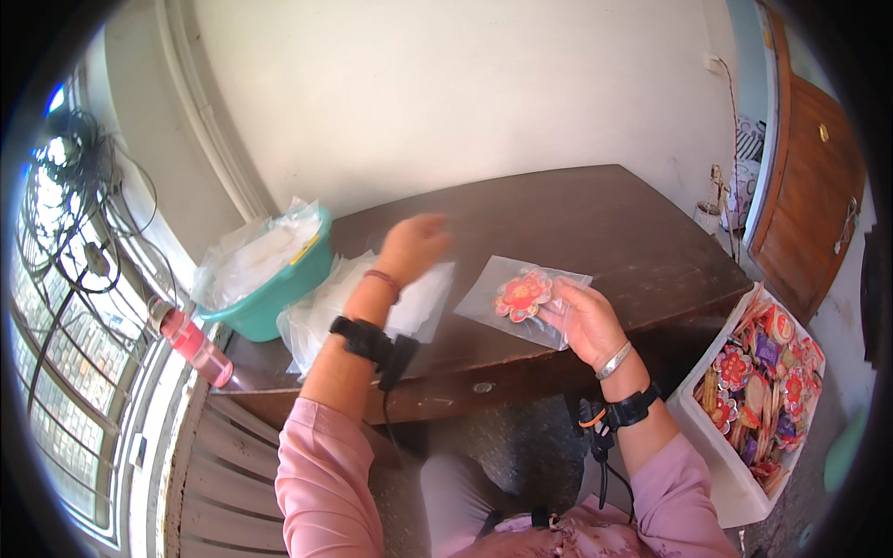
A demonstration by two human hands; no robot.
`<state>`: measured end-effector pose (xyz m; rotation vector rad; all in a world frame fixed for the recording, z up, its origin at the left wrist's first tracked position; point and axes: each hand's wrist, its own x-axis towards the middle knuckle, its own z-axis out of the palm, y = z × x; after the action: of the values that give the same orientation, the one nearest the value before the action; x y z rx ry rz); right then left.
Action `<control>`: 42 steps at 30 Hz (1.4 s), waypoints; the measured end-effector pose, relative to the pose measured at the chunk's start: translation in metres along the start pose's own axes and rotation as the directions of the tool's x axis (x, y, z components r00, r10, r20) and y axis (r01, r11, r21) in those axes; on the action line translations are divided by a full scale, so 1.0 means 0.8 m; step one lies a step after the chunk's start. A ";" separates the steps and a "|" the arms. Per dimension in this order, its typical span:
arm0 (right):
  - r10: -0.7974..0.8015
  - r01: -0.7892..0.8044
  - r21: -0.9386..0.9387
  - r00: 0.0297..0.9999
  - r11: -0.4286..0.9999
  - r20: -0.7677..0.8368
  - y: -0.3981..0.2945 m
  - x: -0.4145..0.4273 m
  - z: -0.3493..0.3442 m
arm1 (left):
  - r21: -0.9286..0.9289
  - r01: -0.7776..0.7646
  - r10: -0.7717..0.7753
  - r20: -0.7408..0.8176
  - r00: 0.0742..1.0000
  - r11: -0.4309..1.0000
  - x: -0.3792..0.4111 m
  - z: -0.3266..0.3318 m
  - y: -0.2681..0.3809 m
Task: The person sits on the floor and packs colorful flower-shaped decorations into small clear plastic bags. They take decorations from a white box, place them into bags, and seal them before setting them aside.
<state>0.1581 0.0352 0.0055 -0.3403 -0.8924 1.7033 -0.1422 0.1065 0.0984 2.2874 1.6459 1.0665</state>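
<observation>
My right hand grips the right side of a clear plastic bag above the dark wooden table. A red and orange flower-shaped piece with a shiny scalloped edge shows at the bag, by my fingertips. Whether it lies inside the bag or on it, I cannot tell. My left hand is blurred, over the table beside a pile of clear plastic bags. Its fingers look curled, but blur hides whether they hold anything.
A teal basin of plastic bags stands at the table's left end. Near it leans a pink bottle. At right, a white foam box holds several flower pieces and wrapped packets. Cables hang by the window.
</observation>
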 end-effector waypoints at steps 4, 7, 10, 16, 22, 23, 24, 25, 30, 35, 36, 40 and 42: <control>0.008 -0.007 0.025 1.000 1.000 -0.030 -0.001 -0.003 0.003 | 0.147 0.191 -0.183 -0.063 0.981 0.971 0.047 -0.015 -0.090; 0.025 -0.025 0.048 1.000 0.999 -0.007 0.004 0.000 0.000 | 0.278 0.298 -0.294 -0.058 0.954 0.913 0.062 -0.018 -0.154; 0.027 -0.026 0.047 1.000 0.999 -0.007 -0.002 -0.005 0.004 | 0.358 0.384 -0.394 -0.049 0.918 0.851 0.071 0.000 -0.184; 0.030 -0.030 0.024 1.000 0.999 -0.008 -0.006 -0.004 0.004 | 0.432 0.590 -0.622 -0.080 0.779 0.683 0.073 0.030 -0.214; 0.056 -0.056 0.002 0.996 0.998 -0.076 -0.004 -0.007 0.008 | 0.350 0.686 -0.683 -0.153 0.714 0.638 0.071 0.041 -0.244; 0.061 -0.061 0.000 0.996 0.998 -0.071 -0.005 -0.006 0.010 | 0.331 0.687 -0.677 -0.165 0.717 0.647 0.070 0.040 -0.246; 0.061 -0.061 -0.004 0.995 0.998 -0.077 -0.004 -0.006 0.009 | 0.358 0.692 -0.681 -0.181 0.710 0.627 0.071 0.040 -0.239; 0.056 -0.058 -0.011 0.995 0.998 -0.083 -0.004 -0.007 0.007 | 0.382 0.695 -0.681 -0.196 0.705 0.609 0.075 0.042 -0.222; 0.055 -0.056 -0.010 0.995 0.998 -0.077 -0.005 -0.009 0.008 | 0.418 0.679 -0.620 -0.289 0.729 0.603 0.076 0.045 -0.195; 0.068 -0.068 -0.007 0.996 0.998 -0.053 -0.005 -0.009 0.008 | 0.371 0.673 -0.553 -0.387 0.738 0.640 0.073 0.050 -0.196; 0.064 -0.064 -0.004 0.996 0.998 -0.056 -0.005 -0.009 0.008 | 0.360 0.668 -0.539 -0.400 0.741 0.651 0.073 0.051 -0.196; 0.050 -0.050 0.000 0.997 0.999 -0.059 -0.005 -0.009 0.007 | 0.311 0.654 -0.489 -0.466 0.738 0.690 0.074 0.053 -0.189; 0.053 -0.054 -0.008 0.997 0.999 -0.064 -0.005 -0.009 0.007 | 0.277 0.628 -0.442 -0.510 0.737 0.727 0.074 0.051 -0.191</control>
<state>0.1592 0.0268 0.0106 -0.4268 -0.8518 1.7275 -0.2271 0.2302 0.0217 1.5832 2.7554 1.1540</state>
